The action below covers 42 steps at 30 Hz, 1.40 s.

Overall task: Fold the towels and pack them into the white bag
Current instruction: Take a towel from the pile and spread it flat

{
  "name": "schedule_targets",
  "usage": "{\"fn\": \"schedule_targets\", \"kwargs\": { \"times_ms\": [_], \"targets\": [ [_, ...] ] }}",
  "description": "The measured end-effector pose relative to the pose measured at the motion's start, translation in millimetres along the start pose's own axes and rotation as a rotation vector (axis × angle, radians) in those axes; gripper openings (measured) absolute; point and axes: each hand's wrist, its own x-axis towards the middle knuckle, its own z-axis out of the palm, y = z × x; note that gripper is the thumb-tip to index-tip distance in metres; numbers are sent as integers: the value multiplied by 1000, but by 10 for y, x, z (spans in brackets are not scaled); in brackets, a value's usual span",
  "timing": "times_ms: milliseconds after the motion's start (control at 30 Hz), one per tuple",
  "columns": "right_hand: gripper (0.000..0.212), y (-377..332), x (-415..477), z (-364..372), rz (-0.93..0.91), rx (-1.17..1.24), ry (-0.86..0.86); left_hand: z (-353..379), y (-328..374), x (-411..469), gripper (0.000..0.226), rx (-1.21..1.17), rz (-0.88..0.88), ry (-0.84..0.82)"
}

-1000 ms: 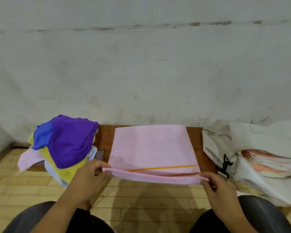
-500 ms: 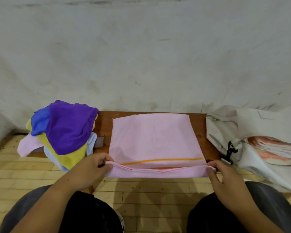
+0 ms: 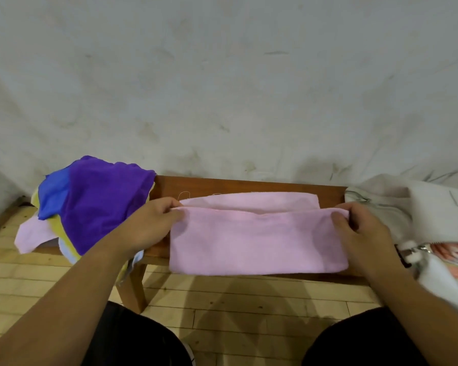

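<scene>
A pink towel lies on the wooden bench, folded over so its near half covers most of the far half. My left hand pinches the folded edge's left corner. My right hand pinches the right corner. A strip of the lower layer shows beyond the fold. A pile of unfolded towels, purple on top with blue, yellow and pink under it, sits on the bench's left end. The white bag lies at the right, open, with folded pinkish towels inside.
A stained pale wall rises right behind the bench. Pale wooden floor boards run below it. My dark-trousered knees sit at the bottom edge. A black clip and metal zip pull hang at the bag's mouth.
Both hands have carried the towel's near edge up and away from me, laying it over the far half. The orange stripe is now hidden under the fold.
</scene>
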Motion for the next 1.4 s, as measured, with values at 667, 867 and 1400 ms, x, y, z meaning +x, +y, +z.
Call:
{"fn": "schedule_targets", "kwargs": {
  "times_ms": [667, 867, 1400],
  "targets": [
    [15, 280, 534, 478, 151, -70, -61, 317, -200, 637, 17, 112, -50, 43],
    [16, 179, 796, 400, 117, -39, -29, 215, -106, 662, 11, 23, -25, 228],
    [13, 319, 1274, 651, 219, -128, -13, 511, -203, 1178, 9, 104, -184, 440]
  ]
}}
